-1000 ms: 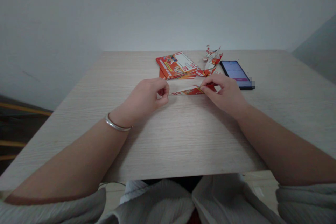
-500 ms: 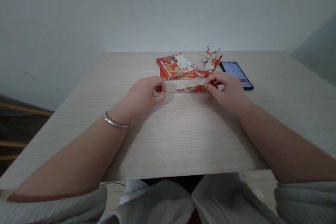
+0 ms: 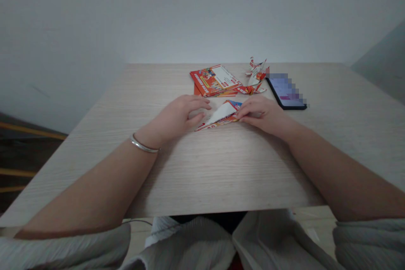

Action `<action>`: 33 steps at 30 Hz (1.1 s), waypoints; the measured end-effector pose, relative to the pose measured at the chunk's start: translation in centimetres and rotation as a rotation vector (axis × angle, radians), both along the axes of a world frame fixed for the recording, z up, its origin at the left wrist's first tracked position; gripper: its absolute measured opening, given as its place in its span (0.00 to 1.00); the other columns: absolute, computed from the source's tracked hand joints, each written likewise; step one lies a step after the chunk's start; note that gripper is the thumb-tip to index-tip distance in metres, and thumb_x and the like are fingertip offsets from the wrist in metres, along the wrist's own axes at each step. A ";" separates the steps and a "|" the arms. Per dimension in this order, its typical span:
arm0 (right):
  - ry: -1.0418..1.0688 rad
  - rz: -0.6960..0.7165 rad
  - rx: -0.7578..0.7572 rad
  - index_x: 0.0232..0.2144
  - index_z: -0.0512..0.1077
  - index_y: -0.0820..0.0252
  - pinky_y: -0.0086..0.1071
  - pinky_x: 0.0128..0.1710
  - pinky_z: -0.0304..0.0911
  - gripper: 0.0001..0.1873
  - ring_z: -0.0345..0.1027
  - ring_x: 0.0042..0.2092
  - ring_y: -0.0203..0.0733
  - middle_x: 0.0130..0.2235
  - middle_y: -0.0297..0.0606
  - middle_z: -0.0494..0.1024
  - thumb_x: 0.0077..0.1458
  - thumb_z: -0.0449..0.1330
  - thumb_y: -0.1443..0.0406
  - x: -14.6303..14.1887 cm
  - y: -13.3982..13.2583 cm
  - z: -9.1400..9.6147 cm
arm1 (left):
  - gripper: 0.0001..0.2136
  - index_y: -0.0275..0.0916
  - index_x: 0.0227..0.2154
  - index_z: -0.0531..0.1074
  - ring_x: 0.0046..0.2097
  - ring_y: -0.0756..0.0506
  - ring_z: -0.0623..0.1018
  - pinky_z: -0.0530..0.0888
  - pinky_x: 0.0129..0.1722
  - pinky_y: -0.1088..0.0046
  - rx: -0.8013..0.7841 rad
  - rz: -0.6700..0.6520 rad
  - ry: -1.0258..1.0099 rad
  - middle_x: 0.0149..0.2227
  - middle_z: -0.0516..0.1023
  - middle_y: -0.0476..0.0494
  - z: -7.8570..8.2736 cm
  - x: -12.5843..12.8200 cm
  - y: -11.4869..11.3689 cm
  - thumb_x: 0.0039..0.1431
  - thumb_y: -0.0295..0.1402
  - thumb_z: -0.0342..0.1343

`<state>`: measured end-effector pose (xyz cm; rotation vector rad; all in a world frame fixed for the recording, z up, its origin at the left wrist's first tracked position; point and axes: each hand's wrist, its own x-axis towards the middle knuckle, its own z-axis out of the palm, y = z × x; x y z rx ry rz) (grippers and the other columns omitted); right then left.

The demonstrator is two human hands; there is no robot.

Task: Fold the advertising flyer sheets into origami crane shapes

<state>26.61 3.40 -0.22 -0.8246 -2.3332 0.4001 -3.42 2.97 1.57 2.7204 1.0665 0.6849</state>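
1. The right hand (image 3: 265, 114) is keeping its grip closed, thumb and fingertips pinching the right end of the folded printed paper (image 3: 219, 117), which is lying slantwise between the two hands.
2. The left hand (image 3: 177, 118) is now holding its grip loosely open, thumb and fingers parted beside the paper's left part; half a second ago it was pinching that end. Whether a fingertip is touching the paper, I cannot tell.
3. The paper, earlier showing as a narrow red-and-white strip, is now showing a broad white face and a blue patch near the right fingers.
4. Both forearms are reaching in from the near edge, palms turning inward; a silver bangle (image 3: 144, 143) is circling the left wrist.
5. The right hand is hiding the paper's right end.
6. Beyond the hands, a pile of printed leaflets (image 3: 215, 80) is lying on the wood-grain surface (image 3: 215, 173).
7. A pointed folded-paper figure (image 3: 257, 74) is sitting just right of the pile, and a lit smartphone (image 3: 287, 93) is lying farther right, beyond the right hand.
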 end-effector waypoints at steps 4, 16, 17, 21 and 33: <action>-0.048 0.048 -0.053 0.34 0.81 0.53 0.42 0.48 0.68 0.07 0.76 0.43 0.45 0.40 0.39 0.84 0.60 0.61 0.64 -0.1 0.0 -0.4 | 0.18 0.38 0.57 0.74 0.66 0.37 0.70 0.66 0.66 0.52 0.006 -0.144 0.163 0.66 0.69 0.33 -0.4 0.1 0.0 0.66 0.34 0.55; -0.189 -0.132 0.019 0.34 0.78 0.55 0.43 0.51 0.68 0.10 0.76 0.45 0.46 0.42 0.38 0.84 0.56 0.58 0.72 -0.6 0.3 -0.6 | 0.12 0.41 0.48 0.78 0.72 0.36 0.61 0.58 0.71 0.51 0.025 -0.266 0.293 0.67 0.68 0.37 1.0 1.7 -1.8 0.66 0.38 0.58; -0.196 -0.146 0.010 0.35 0.78 0.55 0.43 0.51 0.69 0.08 0.76 0.45 0.46 0.42 0.38 0.84 0.57 0.59 0.71 -0.8 0.3 -0.5 | 0.13 0.41 0.50 0.77 0.71 0.35 0.62 0.59 0.70 0.50 0.014 -0.252 0.287 0.66 0.68 0.36 0.9 1.8 -1.9 0.65 0.37 0.60; -0.201 -0.253 -0.040 0.40 0.77 0.56 0.46 0.47 0.70 0.09 0.76 0.43 0.50 0.42 0.42 0.83 0.55 0.66 0.63 -1.8 -0.4 -0.4 | 0.16 0.39 0.50 0.74 0.67 0.34 0.67 0.62 0.67 0.47 -0.055 -0.143 0.272 0.66 0.69 0.33 0.0 2.0 -2.1 0.62 0.39 0.62; -0.099 -0.207 -0.060 0.66 0.62 0.62 0.58 0.62 0.62 0.47 0.67 0.63 0.63 0.63 0.59 0.71 0.48 0.73 0.55 -3.4 -0.7 -1.8 | 0.62 0.30 0.72 0.42 0.71 0.22 0.55 0.55 0.67 0.41 -0.109 0.045 0.119 0.72 0.49 0.18 -2.5 1.1 -0.5 0.44 0.63 0.66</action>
